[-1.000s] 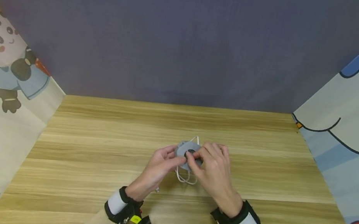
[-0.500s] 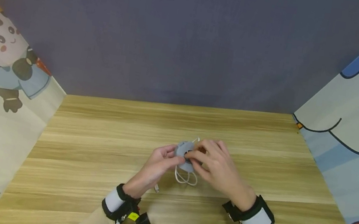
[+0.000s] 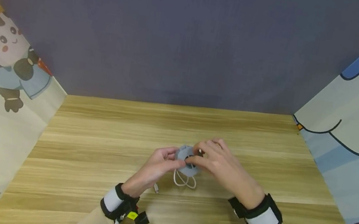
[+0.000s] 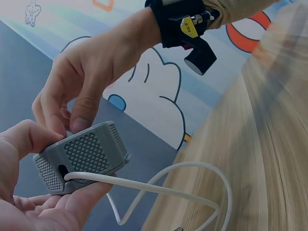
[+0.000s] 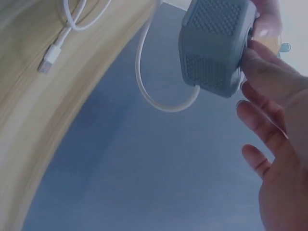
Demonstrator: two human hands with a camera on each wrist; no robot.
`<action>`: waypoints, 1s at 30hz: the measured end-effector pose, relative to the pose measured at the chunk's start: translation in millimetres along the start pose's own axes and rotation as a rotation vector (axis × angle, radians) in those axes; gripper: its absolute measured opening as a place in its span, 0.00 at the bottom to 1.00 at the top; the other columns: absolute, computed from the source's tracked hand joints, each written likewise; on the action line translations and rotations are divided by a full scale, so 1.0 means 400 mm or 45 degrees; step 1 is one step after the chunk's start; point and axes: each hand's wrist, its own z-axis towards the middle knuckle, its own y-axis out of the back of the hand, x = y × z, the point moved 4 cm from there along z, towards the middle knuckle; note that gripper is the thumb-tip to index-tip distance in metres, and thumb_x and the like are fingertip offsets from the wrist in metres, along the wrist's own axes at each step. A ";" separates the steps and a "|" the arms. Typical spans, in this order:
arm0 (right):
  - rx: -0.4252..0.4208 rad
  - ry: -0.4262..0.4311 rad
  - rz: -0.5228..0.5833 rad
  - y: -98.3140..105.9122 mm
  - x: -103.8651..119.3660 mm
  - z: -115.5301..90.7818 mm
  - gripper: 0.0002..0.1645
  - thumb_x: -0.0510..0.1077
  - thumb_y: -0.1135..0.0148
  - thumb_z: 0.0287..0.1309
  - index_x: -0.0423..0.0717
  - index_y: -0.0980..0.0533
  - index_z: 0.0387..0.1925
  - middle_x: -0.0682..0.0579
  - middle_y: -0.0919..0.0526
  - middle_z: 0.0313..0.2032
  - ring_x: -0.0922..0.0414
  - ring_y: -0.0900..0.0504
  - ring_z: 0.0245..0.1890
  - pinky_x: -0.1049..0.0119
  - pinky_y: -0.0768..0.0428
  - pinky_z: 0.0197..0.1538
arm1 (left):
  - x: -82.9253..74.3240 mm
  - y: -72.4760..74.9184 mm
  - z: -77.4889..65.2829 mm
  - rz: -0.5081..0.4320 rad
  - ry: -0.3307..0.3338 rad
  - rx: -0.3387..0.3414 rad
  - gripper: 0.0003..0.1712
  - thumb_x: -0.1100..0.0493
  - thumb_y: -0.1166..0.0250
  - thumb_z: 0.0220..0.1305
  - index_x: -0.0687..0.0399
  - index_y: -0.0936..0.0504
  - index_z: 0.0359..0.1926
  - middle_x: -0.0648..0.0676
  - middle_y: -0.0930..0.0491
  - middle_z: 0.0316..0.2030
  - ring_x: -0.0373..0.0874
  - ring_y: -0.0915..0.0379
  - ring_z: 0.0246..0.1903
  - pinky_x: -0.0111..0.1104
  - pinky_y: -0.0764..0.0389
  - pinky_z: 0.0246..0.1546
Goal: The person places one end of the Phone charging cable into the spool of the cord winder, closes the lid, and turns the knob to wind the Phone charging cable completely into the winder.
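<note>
Left hand (image 3: 158,163) grips the grey case (image 4: 91,151), thumb on the top face, fingers underneath, holding it up off the surface (image 3: 107,143). Right hand (image 3: 221,167) comes in from 3 o'clock with bent thumb and finger touching the case at its dark opening (image 3: 188,163), other fingers loosely curled; can't tell if it pinches anything in there, tips are hidden. Case sits between the two hands, textured panels round its sides. White cable (image 4: 144,186) exits a slot in the side and loops out at 6 o'clock of the case in the head view; its USB plug (image 5: 49,56) is at 7 o'clock, just beside the left wrist, apart from both hands. Step in hand looks like working the cable at the case's middle, probably winding or feeding. Next move likely calls for a steady left hold, small right fingertip turns, and slack in the loops so nothing snags. Further out: dark panel (image 3: 183,42) at 12, cartoon panels at 10 (image 3: 6,69) and 2 (image 3: 336,125).
</note>
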 end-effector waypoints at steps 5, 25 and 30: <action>0.041 0.058 -0.153 0.003 0.007 -0.002 0.27 0.39 0.18 0.42 0.61 0.13 0.47 0.57 0.19 0.45 0.55 0.22 0.45 0.57 0.25 0.54 | 0.004 -0.001 -0.002 0.031 0.017 0.028 0.32 0.65 0.37 0.68 0.74 0.31 0.69 0.69 0.20 0.60 0.51 0.19 0.57 0.37 0.17 0.59; -0.065 0.261 -0.328 0.004 0.012 -0.006 0.20 0.41 0.22 0.47 0.58 0.19 0.42 0.57 0.21 0.37 0.58 0.25 0.37 0.62 0.23 0.47 | 0.006 0.004 -0.013 -0.006 0.008 0.190 0.33 0.65 0.40 0.70 0.78 0.36 0.71 0.72 0.24 0.63 0.53 0.20 0.59 0.39 0.18 0.60; -0.114 0.221 -0.267 0.000 0.011 -0.007 0.19 0.41 0.21 0.46 0.56 0.18 0.41 0.57 0.20 0.37 0.58 0.24 0.37 0.61 0.22 0.46 | 0.002 0.001 -0.014 -0.020 0.018 0.179 0.34 0.66 0.40 0.70 0.77 0.37 0.72 0.72 0.25 0.64 0.53 0.21 0.60 0.40 0.18 0.61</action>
